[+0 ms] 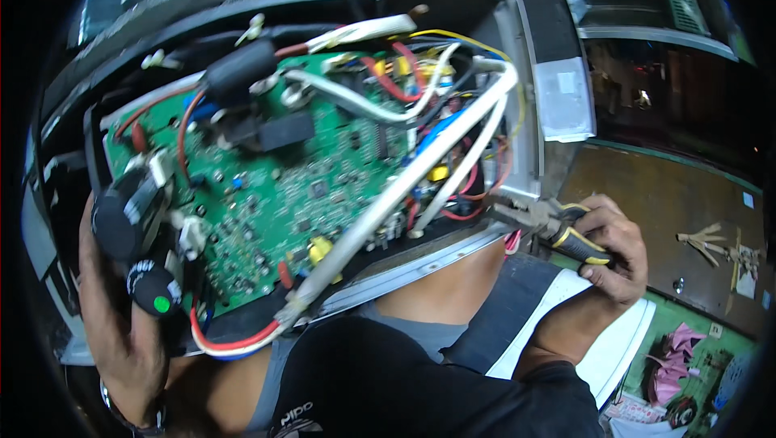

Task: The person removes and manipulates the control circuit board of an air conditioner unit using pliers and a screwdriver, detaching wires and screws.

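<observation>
A green circuit board crowded with components sits tilted in an opened metal and black housing over my lap. My right hand grips combination pliers with black and yellow handles. Their jaws point left, at the housing's near right corner, close to some thin red wires. My left hand reaches up along the left side of the housing, beside two black capacitors. Its fingers are hidden behind them. A thick white sleeved cable runs diagonally across the board to a red and white lead.
Bundled coloured wires fill the board's right side. A brown tabletop with beige scraps lies to the right. Lower down are a pink crumpled item on a green surface and a white panel under my right arm.
</observation>
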The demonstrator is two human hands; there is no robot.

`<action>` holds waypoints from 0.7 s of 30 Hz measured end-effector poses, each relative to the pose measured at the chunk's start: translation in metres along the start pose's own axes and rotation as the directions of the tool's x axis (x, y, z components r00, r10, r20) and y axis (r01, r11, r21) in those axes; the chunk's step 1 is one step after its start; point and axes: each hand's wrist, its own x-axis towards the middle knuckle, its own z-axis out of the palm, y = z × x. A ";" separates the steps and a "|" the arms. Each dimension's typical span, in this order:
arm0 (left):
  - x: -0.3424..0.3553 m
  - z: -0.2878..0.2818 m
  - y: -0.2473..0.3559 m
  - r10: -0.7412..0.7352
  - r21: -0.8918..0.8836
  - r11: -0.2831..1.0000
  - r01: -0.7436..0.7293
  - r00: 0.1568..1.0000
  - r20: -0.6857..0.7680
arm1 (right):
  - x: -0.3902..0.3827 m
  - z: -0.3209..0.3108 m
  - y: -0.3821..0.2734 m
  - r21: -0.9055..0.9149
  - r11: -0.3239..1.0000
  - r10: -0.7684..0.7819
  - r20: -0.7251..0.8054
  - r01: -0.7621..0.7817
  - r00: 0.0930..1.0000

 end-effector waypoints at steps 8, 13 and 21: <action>0.002 0.004 0.003 0.079 -0.084 0.993 -0.081 0.997 -0.024 | 0.037 -0.005 -0.004 -0.008 0.989 -0.136 0.323 0.147 0.936; 0.001 -0.001 0.016 0.010 -0.180 0.984 0.000 0.998 0.060 | 0.080 -0.001 -0.026 -0.016 0.968 -0.222 0.417 0.251 0.882; 0.010 0.001 0.018 -0.018 -0.152 0.988 0.029 0.997 0.077 | 0.159 -0.014 -0.064 -0.122 0.971 -0.044 0.748 0.203 0.662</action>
